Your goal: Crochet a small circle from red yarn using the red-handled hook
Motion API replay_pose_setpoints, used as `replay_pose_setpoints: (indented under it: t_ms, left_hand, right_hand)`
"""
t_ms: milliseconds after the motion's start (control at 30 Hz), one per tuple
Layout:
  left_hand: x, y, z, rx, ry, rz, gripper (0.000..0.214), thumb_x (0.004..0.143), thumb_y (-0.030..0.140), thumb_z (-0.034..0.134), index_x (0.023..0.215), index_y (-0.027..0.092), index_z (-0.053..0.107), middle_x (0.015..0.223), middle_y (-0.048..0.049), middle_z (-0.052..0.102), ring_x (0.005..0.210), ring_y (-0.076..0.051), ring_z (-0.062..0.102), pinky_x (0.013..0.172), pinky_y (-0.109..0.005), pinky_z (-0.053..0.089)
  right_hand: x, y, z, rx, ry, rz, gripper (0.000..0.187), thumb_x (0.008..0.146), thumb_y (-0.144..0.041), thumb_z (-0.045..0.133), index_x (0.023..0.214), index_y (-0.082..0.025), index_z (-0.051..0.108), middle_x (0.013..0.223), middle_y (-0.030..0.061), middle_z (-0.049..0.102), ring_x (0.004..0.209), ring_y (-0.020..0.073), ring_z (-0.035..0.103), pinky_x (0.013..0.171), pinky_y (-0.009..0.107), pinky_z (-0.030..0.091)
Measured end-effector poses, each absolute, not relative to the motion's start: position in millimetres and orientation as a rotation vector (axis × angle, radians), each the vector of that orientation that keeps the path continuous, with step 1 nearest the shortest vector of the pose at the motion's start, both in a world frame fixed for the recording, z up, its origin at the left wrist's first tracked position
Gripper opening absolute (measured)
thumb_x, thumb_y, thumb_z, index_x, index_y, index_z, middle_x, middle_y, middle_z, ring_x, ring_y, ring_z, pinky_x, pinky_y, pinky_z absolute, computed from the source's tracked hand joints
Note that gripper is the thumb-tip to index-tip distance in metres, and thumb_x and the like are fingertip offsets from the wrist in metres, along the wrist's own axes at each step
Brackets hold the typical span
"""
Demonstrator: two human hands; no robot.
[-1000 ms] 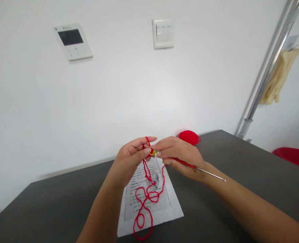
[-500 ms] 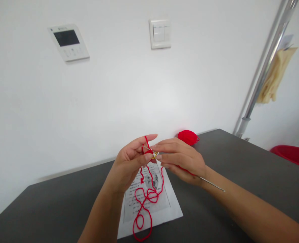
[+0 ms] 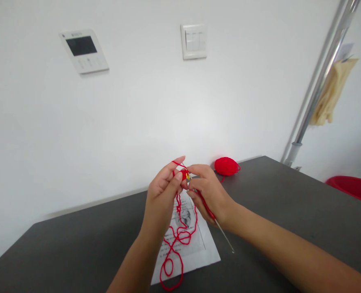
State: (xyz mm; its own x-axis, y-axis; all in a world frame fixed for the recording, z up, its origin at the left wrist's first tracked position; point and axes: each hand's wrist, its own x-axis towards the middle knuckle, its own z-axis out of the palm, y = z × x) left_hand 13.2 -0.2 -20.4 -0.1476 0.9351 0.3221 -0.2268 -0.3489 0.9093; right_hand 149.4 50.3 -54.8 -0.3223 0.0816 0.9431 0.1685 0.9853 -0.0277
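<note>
Between the thumb and fingers of my left hand (image 3: 165, 189) is a small piece of red crochet work (image 3: 184, 174), with the working yarn running over the raised index finger. A small yellow stitch marker (image 3: 188, 176) sits at its right edge. My right hand (image 3: 211, 191) is closed around the red handle of a crochet hook (image 3: 209, 209); its metal tip meets the work, and the other metal end points down to the right. Loose red yarn (image 3: 178, 236) hangs below my hands and loops over a printed sheet (image 3: 198, 260) on the table.
A ball of red yarn (image 3: 226, 166) rests on the dark table (image 3: 76, 248) near the wall. A wall panel (image 3: 85, 52) and a light switch (image 3: 194, 41) are mounted above. At the right are a metal pole (image 3: 323, 77), cream gloves (image 3: 333, 93) and a red basin (image 3: 353, 188).
My right hand has turned, so the hook's rear end has swung down and left. My left hand has shifted slightly right and up, with the crochet work tilted.
</note>
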Motion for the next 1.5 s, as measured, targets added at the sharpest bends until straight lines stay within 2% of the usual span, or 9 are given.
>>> replay_pose_setpoints:
  t_ms: [133,267,367,567,833,1167,1233,1367,1500]
  left_hand:
    - [16,4,-20,0.918,0.722,1.539,0.038,0.07,0.021,0.076,0.107,0.012,0.075,0.059,0.0033,0.055,0.055,-0.008,0.047,0.057,-0.02,0.039]
    - [3,4,-18,0.943,0.598,1.361,0.035,0.068,0.019,0.075,0.102,0.011,0.078,0.051,0.0041,0.05,0.05,-0.006,0.038,0.054,-0.019,0.034]
    - [-7,4,-17,1.077,0.635,1.341,0.036,0.072,0.023,0.075,0.107,0.012,0.077,0.053,0.0027,0.053,0.051,-0.007,0.039,0.055,-0.022,0.033]
    - [-11,5,-18,1.192,0.721,1.367,0.035,0.074,0.028,0.08,0.107,0.015,0.077,0.062,0.001,0.058,0.055,-0.008,0.042,0.057,-0.024,0.032]
    - [-11,1,-15,1.144,0.543,1.333,0.032,0.071,0.021,0.081,0.102,0.015,0.079,0.056,0.0037,0.048,0.051,-0.006,0.033,0.055,-0.022,0.029]
    - [-7,-8,-6,1.019,0.365,1.42,0.024,0.076,0.015,0.072,0.099,0.011,0.078,0.053,0.0062,0.038,0.048,-0.006,0.024,0.049,-0.019,0.03]
    - [-6,-12,-1,0.947,0.407,1.391,0.02,0.077,0.013,0.069,0.095,0.009,0.078,0.051,0.0077,0.032,0.048,-0.006,0.022,0.048,-0.018,0.03]
    - [-7,-18,5,0.869,0.476,1.354,0.017,0.077,0.011,0.067,0.089,0.008,0.079,0.051,0.0088,0.026,0.05,-0.006,0.02,0.048,-0.017,0.028]
    - [-9,-18,5,0.964,0.502,1.309,0.017,0.076,0.014,0.069,0.09,0.011,0.08,0.05,0.0089,0.025,0.049,-0.006,0.021,0.049,-0.018,0.028]
  right_hand:
    - [146,50,-58,-0.198,-1.874,-0.125,0.007,0.096,-0.017,0.051,0.098,-0.021,0.057,0.113,0.0118,0.066,0.109,0.0251,0.063,0.093,0.043,0.054]
    - [153,52,-48,-0.103,-1.884,-0.035,0.006,0.097,-0.021,0.056,0.102,-0.023,0.06,0.104,0.0061,0.073,0.109,0.0196,0.067,0.099,0.037,0.052]
    - [162,53,-38,-0.022,-1.911,0.055,0.014,0.099,-0.024,0.057,0.112,-0.019,0.06,0.103,0.0084,0.075,0.104,0.0178,0.07,0.096,0.034,0.055]
    - [168,55,-33,0.014,-1.94,0.138,0.014,0.098,-0.023,0.059,0.11,-0.017,0.064,0.1,0.01,0.077,0.101,0.0169,0.071,0.09,0.033,0.058]
    - [170,44,-34,-0.006,-1.872,0.348,0.016,0.096,-0.019,0.061,0.11,-0.018,0.069,0.104,0.0104,0.078,0.102,0.016,0.072,0.09,0.03,0.059]
    - [165,35,-32,-0.101,-1.522,1.15,0.015,0.094,-0.034,0.066,0.094,-0.022,0.076,0.091,0.0033,0.081,0.087,0.0172,0.078,0.083,0.03,0.063]
    - [168,38,-30,-0.089,-1.593,1.074,0.013,0.095,-0.03,0.065,0.097,-0.022,0.075,0.096,0.0044,0.081,0.091,0.0175,0.078,0.084,0.03,0.063]
    - [179,38,-24,0.039,-1.885,0.583,0.018,0.09,-0.013,0.069,0.106,-0.02,0.074,0.106,0.0085,0.079,0.104,0.0179,0.075,0.093,0.029,0.059]
    - [180,35,-23,-0.013,-1.768,0.775,0.012,0.092,-0.018,0.068,0.101,-0.021,0.076,0.099,0.0063,0.081,0.096,0.0175,0.077,0.085,0.027,0.062]
